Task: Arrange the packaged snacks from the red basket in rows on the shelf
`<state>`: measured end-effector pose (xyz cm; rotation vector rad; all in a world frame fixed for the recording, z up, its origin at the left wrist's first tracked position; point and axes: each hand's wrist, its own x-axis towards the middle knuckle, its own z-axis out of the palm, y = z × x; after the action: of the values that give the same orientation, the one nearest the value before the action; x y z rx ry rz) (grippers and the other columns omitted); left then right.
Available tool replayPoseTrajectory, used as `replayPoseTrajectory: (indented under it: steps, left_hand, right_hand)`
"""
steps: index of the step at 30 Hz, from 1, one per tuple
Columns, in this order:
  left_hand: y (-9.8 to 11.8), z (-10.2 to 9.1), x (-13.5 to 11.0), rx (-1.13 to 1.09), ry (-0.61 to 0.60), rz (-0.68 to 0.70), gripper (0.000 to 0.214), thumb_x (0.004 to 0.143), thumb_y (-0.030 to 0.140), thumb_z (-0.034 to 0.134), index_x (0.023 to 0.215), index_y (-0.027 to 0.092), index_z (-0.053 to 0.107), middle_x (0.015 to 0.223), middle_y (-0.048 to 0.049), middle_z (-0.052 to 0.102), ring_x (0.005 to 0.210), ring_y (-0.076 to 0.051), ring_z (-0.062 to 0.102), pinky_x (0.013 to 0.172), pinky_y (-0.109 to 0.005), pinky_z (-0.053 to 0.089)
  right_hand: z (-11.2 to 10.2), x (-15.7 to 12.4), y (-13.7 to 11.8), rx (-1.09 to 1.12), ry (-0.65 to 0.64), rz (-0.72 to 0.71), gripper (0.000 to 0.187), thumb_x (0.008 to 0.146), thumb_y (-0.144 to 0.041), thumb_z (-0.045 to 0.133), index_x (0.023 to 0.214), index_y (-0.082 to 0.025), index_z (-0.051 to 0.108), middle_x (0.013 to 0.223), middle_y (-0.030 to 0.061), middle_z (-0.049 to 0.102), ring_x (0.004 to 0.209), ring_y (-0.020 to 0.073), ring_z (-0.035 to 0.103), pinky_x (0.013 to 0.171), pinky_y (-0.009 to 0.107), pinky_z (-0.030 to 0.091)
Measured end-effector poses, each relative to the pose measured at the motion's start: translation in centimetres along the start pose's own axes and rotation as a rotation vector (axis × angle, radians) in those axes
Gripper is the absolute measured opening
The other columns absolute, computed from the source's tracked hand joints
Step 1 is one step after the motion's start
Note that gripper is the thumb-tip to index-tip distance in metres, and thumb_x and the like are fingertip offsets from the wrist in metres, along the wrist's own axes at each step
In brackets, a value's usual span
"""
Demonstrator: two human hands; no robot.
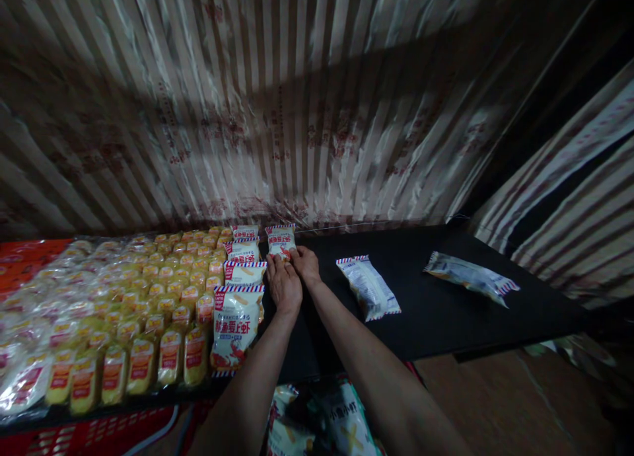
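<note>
With the hands as the clock's centre and 12 o'clock toward the curtain [307,125], a white snack bag [281,239] stands just ahead at 11 o'clock, near the back edge of the black table [426,320]. The left hand [286,287] and the right hand [306,264] are close together at its lower part: the left hand's fingers touch the bottom, and the right hand's fingers meet the lower right corner. I cannot tell whether either hand is clamped on it.

From 8 to 10 o'clock runs a column of 4 similar bags [238,324], the nearest showing its whole front. Beyond them, at 9 o'clock, rows of yellow packaged snacks [168,353] cover that side, with an orange-red sheet [30,264] at the far end. A red basket [123,429] shows below the table at 8 o'clock.

At 3 o'clock, 2 more bags lie flat and well apart: a nearer bag [370,287] and a farther bag [470,277]. At 5 o'clock, below the table edge, is a green-edged bag [349,419].
</note>
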<state>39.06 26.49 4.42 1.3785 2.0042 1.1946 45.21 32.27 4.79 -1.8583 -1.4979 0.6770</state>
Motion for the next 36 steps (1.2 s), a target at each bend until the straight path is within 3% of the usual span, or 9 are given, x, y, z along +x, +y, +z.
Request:
replayPoseTrajectory:
  steps: [15, 23, 30, 36]
  left_hand:
    - [0.8, -0.5, 1.3, -0.001, 0.020, -0.025, 0.044, 0.091, 0.026, 0.031, 0.127, 0.011, 0.051, 0.147, -0.0146, 0.036, 0.138, -0.025, 0.028, 0.114, -0.041, 0.021]
    - [0.5, -0.5, 1.6, -0.029, 0.029, -0.027, 0.043, 0.090, 0.025, 0.032, 0.127, 0.013, 0.051, 0.146, -0.0128, 0.038, 0.139, -0.024, 0.027, 0.115, -0.042, 0.021]
    - [0.7, -0.7, 1.8, -0.014, 0.001, -0.029, 0.045, 0.092, 0.026, 0.030, 0.129, 0.008, 0.049, 0.148, -0.0164, 0.034, 0.140, -0.026, 0.024, 0.115, -0.041, 0.018]
    - [0.7, -0.4, 2.3, -0.040, 0.006, -0.053, 0.043, 0.091, 0.024, 0.032, 0.128, 0.011, 0.050, 0.146, -0.0131, 0.038, 0.140, -0.023, 0.024, 0.116, -0.038, 0.017]
  right_hand:
    - [0.6, 1.2, -0.9, -0.054, -0.033, -0.046, 0.031, 0.090, -0.037, 0.045, 0.102, -0.021, 0.068, 0.097, 0.0070, 0.072, 0.088, 0.0185, 0.065, 0.074, 0.025, 0.046]
    - [0.5, 0.0, -1.0, -0.051, -0.022, -0.109, 0.042, 0.089, -0.040, 0.049, 0.128, -0.022, 0.050, 0.111, 0.0072, 0.068, 0.099, 0.0189, 0.064, 0.083, 0.027, 0.047]
    - [0.3, -0.7, -1.2, -0.099, -0.020, -0.138, 0.042, 0.090, -0.038, 0.048, 0.130, -0.024, 0.049, 0.109, 0.0064, 0.068, 0.097, 0.0197, 0.065, 0.082, 0.027, 0.047]
    - [0.3, -0.9, -1.1, -0.088, -0.008, -0.139, 0.043, 0.090, -0.034, 0.047, 0.132, -0.023, 0.046, 0.109, 0.0066, 0.068, 0.098, 0.0194, 0.064, 0.082, 0.027, 0.047]
